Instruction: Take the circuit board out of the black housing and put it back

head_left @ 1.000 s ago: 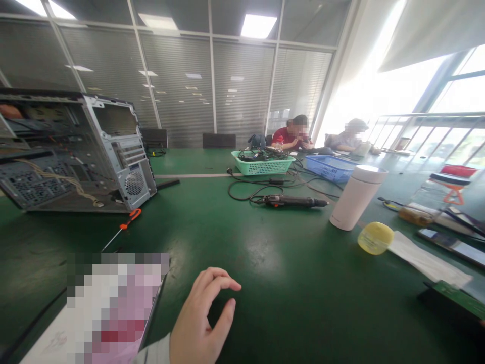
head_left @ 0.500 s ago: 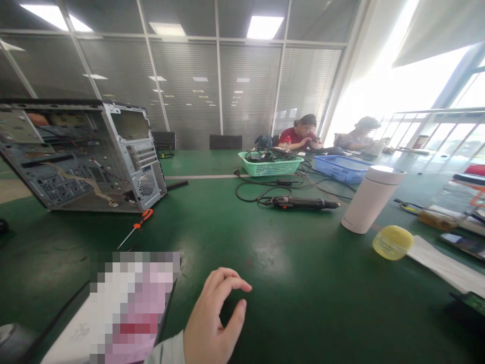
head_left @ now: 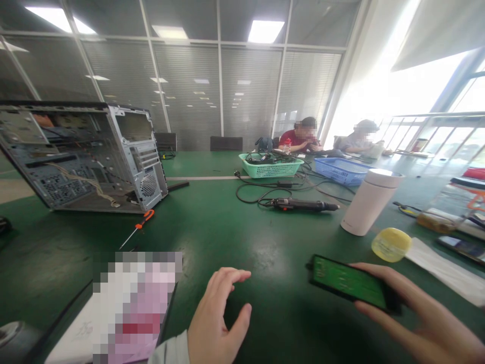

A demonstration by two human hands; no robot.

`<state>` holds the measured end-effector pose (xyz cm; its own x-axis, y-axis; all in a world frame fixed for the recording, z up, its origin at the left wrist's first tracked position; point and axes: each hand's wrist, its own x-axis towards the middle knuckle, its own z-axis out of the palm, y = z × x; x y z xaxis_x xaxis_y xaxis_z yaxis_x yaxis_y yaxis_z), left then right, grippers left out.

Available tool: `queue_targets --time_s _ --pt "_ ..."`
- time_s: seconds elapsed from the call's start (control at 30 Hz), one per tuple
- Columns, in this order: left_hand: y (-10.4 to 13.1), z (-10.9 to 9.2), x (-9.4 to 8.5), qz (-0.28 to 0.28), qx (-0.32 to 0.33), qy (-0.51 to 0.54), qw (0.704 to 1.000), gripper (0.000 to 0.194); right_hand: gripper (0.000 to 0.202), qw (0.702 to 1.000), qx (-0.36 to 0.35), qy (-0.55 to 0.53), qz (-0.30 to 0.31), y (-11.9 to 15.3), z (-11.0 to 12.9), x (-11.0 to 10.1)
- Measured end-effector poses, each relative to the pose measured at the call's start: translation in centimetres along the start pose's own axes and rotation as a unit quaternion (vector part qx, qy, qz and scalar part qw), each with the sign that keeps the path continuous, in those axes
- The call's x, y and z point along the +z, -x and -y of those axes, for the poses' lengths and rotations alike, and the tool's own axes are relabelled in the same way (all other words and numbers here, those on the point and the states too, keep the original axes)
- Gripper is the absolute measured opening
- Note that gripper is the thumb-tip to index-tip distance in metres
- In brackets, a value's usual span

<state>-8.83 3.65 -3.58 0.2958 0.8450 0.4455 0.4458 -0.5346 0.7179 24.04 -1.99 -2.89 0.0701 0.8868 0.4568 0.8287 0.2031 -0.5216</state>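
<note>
At the lower centre my left hand [head_left: 217, 313] hovers over or rests on the table, fingers curved and thumb apart, holding nothing. My right hand [head_left: 420, 308], at the lower right, grips a flat black phone-sized device with a green face [head_left: 348, 283] by its right end, thumb on the near edge and fingers on the far edge. Pale marks on the face are blurred by motion. Left of my left hand lies a booklet or stack of papers [head_left: 76, 328], largely pixelated. A clear yellow-lidded tub [head_left: 392, 244] stands just beyond my right hand.
An opened computer case [head_left: 138, 162] stands at the left, an orange-handled screwdriver [head_left: 145, 219] before it. An electric screwdriver [head_left: 305, 205] with its cable lies mid-table. Behind are a green basket [head_left: 273, 169] and a blue basket [head_left: 339, 174]. A white tumbler [head_left: 369, 205] stands right. Two people sit beyond.
My right hand has come into view from the lower right, carrying the green-faced device leftward over the table. My left hand has stayed nearly in place, its thumb and fingers a little wider apart.
</note>
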Motion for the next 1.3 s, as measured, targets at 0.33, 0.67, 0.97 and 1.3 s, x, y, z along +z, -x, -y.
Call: queue_targets --time_s 0.33,0.67,0.97,1.3 --pt "-0.5 1.7 0.4 -0.035 -0.104 0.106 0.988 0.056 0.034 0.967 -0.051 -0.201 0.149 -5.4 11.8 8.8" --pt "-0.4 2.0 0.3 -0.034 -0.152 0.104 0.982 0.048 0.039 0.954 -0.001 -0.271 0.131 -3.8 9.8 10.6" --pt "-1.0 1.4 -0.5 0.006 -0.175 0.119 0.977 0.043 0.062 0.788 0.201 -0.523 0.256 -5.0 9.8 10.5" --pt "-0.7 0.2 -0.6 0.008 -0.098 0.056 0.994 0.023 0.054 0.580 0.537 -0.553 0.263 -5.7 11.8 9.4"
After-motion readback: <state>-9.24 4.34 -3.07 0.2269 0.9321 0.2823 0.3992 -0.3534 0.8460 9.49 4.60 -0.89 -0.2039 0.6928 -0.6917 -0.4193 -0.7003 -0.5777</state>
